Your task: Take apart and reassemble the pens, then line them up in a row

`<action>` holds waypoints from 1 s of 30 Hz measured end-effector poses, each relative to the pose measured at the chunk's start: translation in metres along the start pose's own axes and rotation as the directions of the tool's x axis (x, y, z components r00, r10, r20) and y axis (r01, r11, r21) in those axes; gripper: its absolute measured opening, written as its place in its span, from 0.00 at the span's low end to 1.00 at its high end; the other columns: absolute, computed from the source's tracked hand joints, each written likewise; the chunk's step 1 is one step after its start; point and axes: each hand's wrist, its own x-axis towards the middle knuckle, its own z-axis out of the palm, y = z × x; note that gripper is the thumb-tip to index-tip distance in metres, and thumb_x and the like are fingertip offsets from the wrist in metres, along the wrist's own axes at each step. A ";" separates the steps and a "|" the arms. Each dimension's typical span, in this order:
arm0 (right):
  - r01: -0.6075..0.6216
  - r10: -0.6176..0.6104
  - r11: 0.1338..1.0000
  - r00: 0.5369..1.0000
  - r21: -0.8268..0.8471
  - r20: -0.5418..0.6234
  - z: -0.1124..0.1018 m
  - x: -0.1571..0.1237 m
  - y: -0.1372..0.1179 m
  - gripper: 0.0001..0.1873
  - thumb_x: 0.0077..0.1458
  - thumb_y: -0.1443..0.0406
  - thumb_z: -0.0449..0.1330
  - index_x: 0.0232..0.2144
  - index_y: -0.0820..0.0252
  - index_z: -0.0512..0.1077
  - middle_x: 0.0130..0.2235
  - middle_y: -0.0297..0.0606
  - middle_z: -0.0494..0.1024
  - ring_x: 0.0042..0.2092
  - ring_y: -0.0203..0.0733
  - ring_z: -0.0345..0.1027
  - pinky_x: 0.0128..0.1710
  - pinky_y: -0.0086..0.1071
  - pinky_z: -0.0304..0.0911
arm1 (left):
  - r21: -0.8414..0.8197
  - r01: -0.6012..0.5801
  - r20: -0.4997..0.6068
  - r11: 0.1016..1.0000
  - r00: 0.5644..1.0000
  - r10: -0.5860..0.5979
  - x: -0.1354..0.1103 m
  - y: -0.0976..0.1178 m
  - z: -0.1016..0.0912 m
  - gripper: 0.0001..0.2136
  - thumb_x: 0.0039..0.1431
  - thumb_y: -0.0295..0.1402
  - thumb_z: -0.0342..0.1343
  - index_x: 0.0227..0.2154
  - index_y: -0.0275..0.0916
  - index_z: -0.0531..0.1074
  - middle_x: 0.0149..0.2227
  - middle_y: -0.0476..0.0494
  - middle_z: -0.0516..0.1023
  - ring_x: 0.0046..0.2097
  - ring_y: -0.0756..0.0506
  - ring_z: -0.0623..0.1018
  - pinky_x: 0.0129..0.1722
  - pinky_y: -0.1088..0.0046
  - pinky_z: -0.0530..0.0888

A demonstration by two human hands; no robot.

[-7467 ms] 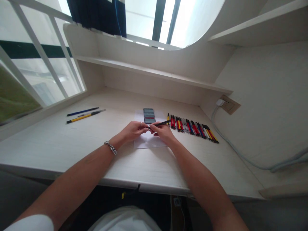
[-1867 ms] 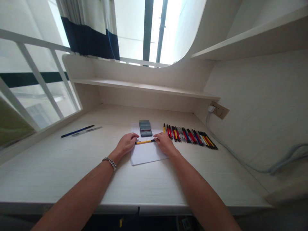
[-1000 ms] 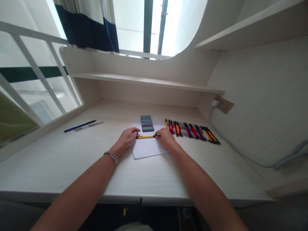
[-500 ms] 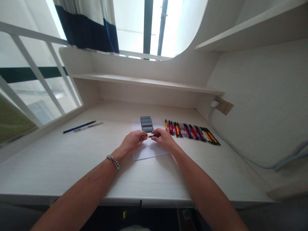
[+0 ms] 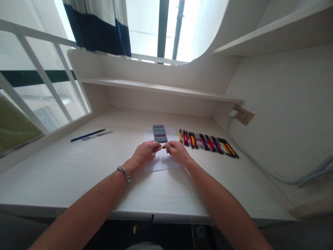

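Note:
Between my two hands is a small yellow-and-black pen, mostly covered by fingers. My left hand pinches its yellow part, and my right hand is closed on its dark end. Both hands are over white paper on the desk. Just beyond the fingertips, a phone lies on the paper with its screen up. A long row of pens in red, yellow, blue, black and clear lies to the right of my right hand.
At the left of the white desk lie a dark blue pen and a clear one. A shelf runs along the back. On the right wall a plug sits in a socket, its cable trailing along the desk's right edge.
My fingers have drawn closer together on the pen, covering more of it. The right fingers are more tightly bunched. The whole view has shifted slightly.

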 end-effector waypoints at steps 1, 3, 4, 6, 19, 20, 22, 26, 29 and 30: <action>0.007 -0.007 1.000 1.000 -0.009 -0.009 0.000 0.000 -0.001 0.16 0.58 0.64 0.57 0.20 0.61 0.73 0.21 0.32 0.72 0.28 0.35 0.64 0.31 0.28 0.54 | -0.007 0.009 0.004 1.000 1.000 -0.008 0.000 0.000 -0.001 0.13 0.64 0.36 0.50 0.40 0.45 0.80 0.41 0.44 0.82 0.39 0.43 0.78 0.37 0.70 0.70; 0.017 -0.018 1.000 1.000 -0.022 -0.022 0.000 -0.002 -0.002 0.15 0.58 0.64 0.57 0.21 0.61 0.74 0.23 0.33 0.74 0.29 0.36 0.65 0.32 0.28 0.55 | -0.028 0.027 0.010 0.999 1.000 -0.026 0.000 0.000 -0.001 0.13 0.63 0.37 0.50 0.40 0.45 0.80 0.41 0.45 0.83 0.39 0.43 0.78 0.37 0.71 0.69; 0.024 -0.024 0.999 0.999 -0.024 -0.025 0.000 -0.002 -0.003 0.14 0.58 0.64 0.57 0.22 0.60 0.75 0.23 0.33 0.74 0.30 0.36 0.66 0.32 0.28 0.56 | -0.037 0.033 0.013 0.999 0.999 -0.032 0.000 0.000 -0.001 0.13 0.63 0.37 0.50 0.39 0.45 0.80 0.41 0.45 0.83 0.39 0.44 0.78 0.37 0.71 0.69; 0.038 -0.038 0.999 0.999 -0.016 -0.029 0.000 -0.003 -0.004 0.12 0.58 0.66 0.57 0.25 0.60 0.77 0.25 0.33 0.76 0.31 0.36 0.67 0.33 0.28 0.57 | -0.054 0.035 0.023 0.998 0.999 -0.034 0.000 -0.002 -0.001 0.13 0.63 0.37 0.50 0.38 0.45 0.81 0.39 0.45 0.83 0.38 0.44 0.78 0.37 0.71 0.69; -0.147 0.142 0.981 0.989 0.125 0.047 -0.006 -0.001 0.012 0.19 0.63 0.55 0.54 0.35 0.64 0.77 0.27 0.37 0.78 0.25 0.33 0.67 0.28 0.27 0.61 | -0.171 0.004 0.015 0.985 1.000 -0.001 0.000 -0.010 0.005 0.13 0.63 0.37 0.51 0.41 0.40 0.80 0.39 0.42 0.83 0.38 0.44 0.78 0.38 0.71 0.71; -0.147 0.141 0.982 0.988 0.119 0.057 -0.006 -0.001 0.012 0.21 0.64 0.55 0.52 0.32 0.64 0.76 0.25 0.37 0.77 0.23 0.33 0.65 0.27 0.27 0.60 | -0.163 0.002 0.018 0.987 1.000 0.001 0.000 -0.010 0.005 0.13 0.63 0.36 0.51 0.41 0.40 0.80 0.39 0.42 0.83 0.38 0.44 0.78 0.38 0.71 0.71; -0.106 0.097 0.981 0.993 0.165 0.064 -0.006 -0.002 0.013 0.15 0.60 0.58 0.57 0.30 0.64 0.75 0.25 0.36 0.76 0.24 0.32 0.65 0.27 0.26 0.59 | -0.154 -0.002 0.031 0.988 0.999 0.007 0.000 -0.011 0.006 0.13 0.63 0.36 0.51 0.41 0.41 0.80 0.40 0.42 0.83 0.38 0.44 0.78 0.39 0.71 0.72; -0.063 0.051 0.947 0.998 0.314 0.044 -0.005 -0.002 0.013 0.17 0.48 0.62 0.67 0.41 0.62 0.74 0.33 0.36 0.79 0.30 0.34 0.70 0.30 0.26 0.62 | -0.180 -0.015 0.033 0.983 0.999 0.021 0.000 -0.012 0.006 0.14 0.64 0.35 0.51 0.44 0.41 0.80 0.41 0.42 0.83 0.39 0.44 0.79 0.40 0.71 0.72; -0.124 0.109 0.962 0.991 0.242 0.074 -0.005 -0.002 0.012 0.14 0.57 0.57 0.60 0.36 0.63 0.75 0.27 0.36 0.77 0.25 0.33 0.66 0.26 0.26 0.59 | -0.181 -0.039 0.023 0.983 0.999 0.044 0.000 -0.012 0.007 0.15 0.65 0.35 0.50 0.47 0.40 0.79 0.42 0.40 0.82 0.40 0.44 0.79 0.40 0.71 0.72; -0.133 0.118 0.967 0.990 0.218 0.082 -0.005 -0.002 0.012 0.15 0.59 0.57 0.58 0.32 0.64 0.75 0.25 0.35 0.75 0.24 0.32 0.64 0.25 0.26 0.58 | -0.178 -0.045 0.026 0.983 0.998 0.051 0.000 -0.012 0.007 0.15 0.65 0.35 0.50 0.48 0.40 0.79 0.43 0.40 0.82 0.40 0.44 0.79 0.40 0.71 0.72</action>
